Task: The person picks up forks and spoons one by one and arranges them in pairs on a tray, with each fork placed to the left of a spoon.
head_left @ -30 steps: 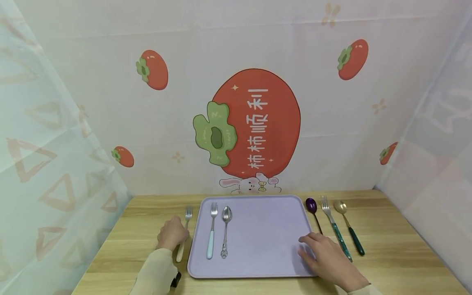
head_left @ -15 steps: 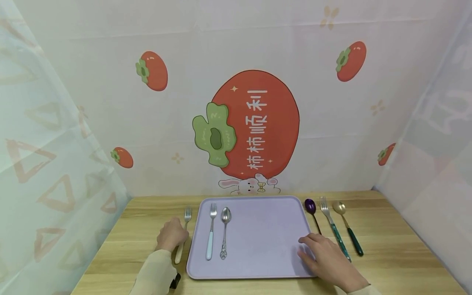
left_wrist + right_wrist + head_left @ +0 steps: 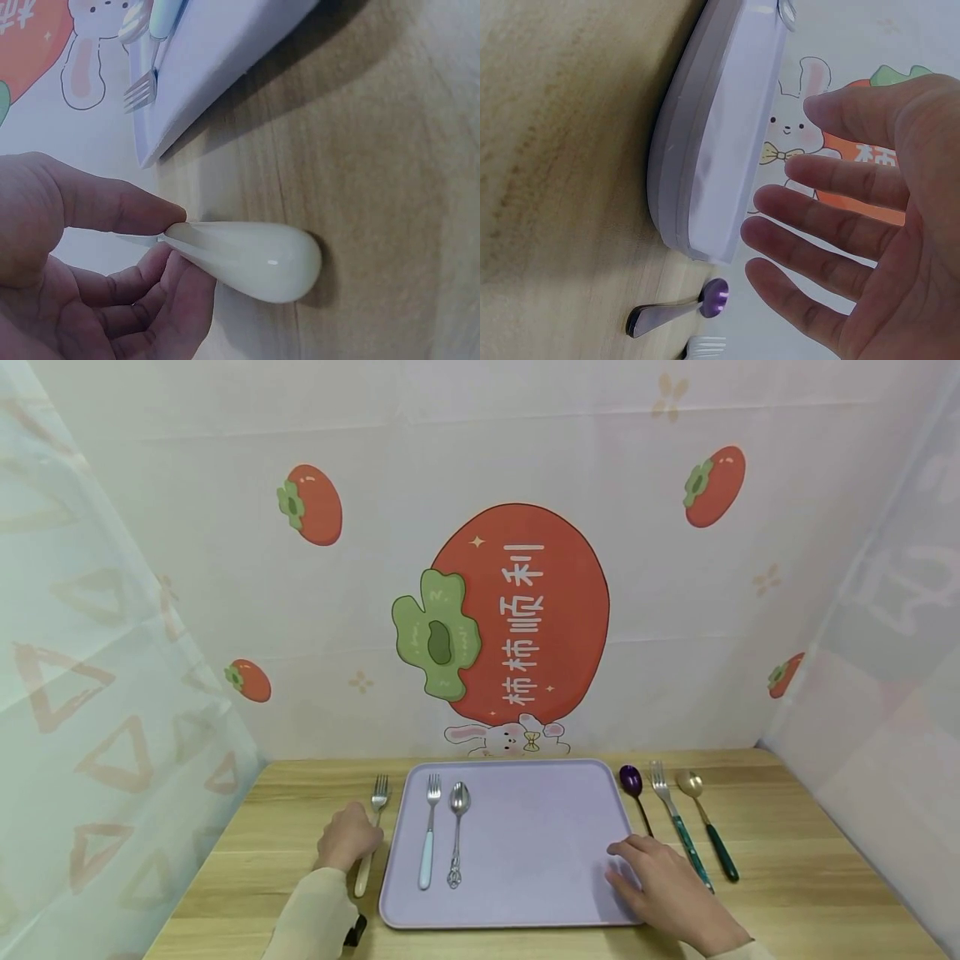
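Can read 柿柿顺利 sideways on the red persimmon [image 3: 521,612]; from the left wrist alone, can clearly see the left hand [image 3: 109,286] pinching the cream-handled fork [image 3: 259,261], beside the lilac tray [image 3: 543,843]; from the head alone, a gold spoon [image 3: 712,833]; can see the right hand [image 3: 922,225] relaxed, released.

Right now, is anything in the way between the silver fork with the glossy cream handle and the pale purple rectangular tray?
Nothing visible except the left hand, which pinches the fork. To the fork's right, a strip of wooden tabletop separates it from the low raised rim of the tray.
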Motion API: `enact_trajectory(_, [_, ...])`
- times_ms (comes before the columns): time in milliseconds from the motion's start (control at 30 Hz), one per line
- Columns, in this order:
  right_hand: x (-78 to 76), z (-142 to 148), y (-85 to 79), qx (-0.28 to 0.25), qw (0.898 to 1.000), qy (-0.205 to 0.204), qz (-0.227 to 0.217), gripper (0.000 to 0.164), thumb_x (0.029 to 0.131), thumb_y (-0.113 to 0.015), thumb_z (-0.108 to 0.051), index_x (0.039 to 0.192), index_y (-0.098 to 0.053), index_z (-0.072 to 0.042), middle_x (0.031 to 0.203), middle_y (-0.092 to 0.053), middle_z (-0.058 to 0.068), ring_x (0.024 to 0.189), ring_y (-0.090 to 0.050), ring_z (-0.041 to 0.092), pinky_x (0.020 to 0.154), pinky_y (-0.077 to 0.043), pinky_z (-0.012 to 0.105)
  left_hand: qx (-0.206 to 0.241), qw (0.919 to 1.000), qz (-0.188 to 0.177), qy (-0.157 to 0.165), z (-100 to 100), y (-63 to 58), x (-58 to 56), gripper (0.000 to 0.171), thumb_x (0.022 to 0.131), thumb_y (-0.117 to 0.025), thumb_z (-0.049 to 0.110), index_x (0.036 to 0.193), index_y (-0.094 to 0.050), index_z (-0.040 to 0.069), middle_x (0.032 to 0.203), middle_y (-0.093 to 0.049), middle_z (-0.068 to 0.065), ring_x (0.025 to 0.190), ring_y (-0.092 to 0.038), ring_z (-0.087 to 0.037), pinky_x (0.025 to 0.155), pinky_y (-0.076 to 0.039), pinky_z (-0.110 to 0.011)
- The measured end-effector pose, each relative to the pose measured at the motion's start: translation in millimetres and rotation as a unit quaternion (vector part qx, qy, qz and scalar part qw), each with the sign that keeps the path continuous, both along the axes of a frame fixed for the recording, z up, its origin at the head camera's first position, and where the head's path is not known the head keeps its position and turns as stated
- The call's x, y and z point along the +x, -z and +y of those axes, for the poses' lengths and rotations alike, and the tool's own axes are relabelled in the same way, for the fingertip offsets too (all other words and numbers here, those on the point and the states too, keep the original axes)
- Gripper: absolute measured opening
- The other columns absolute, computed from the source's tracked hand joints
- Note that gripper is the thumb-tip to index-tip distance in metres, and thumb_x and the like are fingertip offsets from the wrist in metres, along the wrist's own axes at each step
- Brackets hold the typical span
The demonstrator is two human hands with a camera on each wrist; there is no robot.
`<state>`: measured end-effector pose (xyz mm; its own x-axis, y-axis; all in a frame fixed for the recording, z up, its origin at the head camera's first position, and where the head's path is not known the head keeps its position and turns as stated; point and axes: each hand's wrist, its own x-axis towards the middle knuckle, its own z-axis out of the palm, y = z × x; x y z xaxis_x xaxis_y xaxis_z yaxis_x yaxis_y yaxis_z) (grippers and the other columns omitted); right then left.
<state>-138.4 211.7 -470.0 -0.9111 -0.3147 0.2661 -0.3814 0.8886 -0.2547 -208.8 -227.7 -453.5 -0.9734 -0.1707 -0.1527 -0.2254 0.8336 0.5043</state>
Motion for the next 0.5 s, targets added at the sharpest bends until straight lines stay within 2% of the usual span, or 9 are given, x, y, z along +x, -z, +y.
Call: enact_trajectory(500, [1.1,1.3,0.6,0.003,1.0,-0.009,0.014,0.02,0.088,-0.079,-0.025,0.102,-0.074,-0.012,0.1,-0.07,-0.001,0.094,-0.068,0.024,0.08,-0.058,0.045,0.02,0.9998,0.009,-0.001,-0.7,-3.2,2.1,0.01,0.078,-0.058,0.003,0.079,-0.048,0.005,0.066,-0.046,-0.006,0.058,-0.044,-0.022,0.051,-0.038,-0.034])
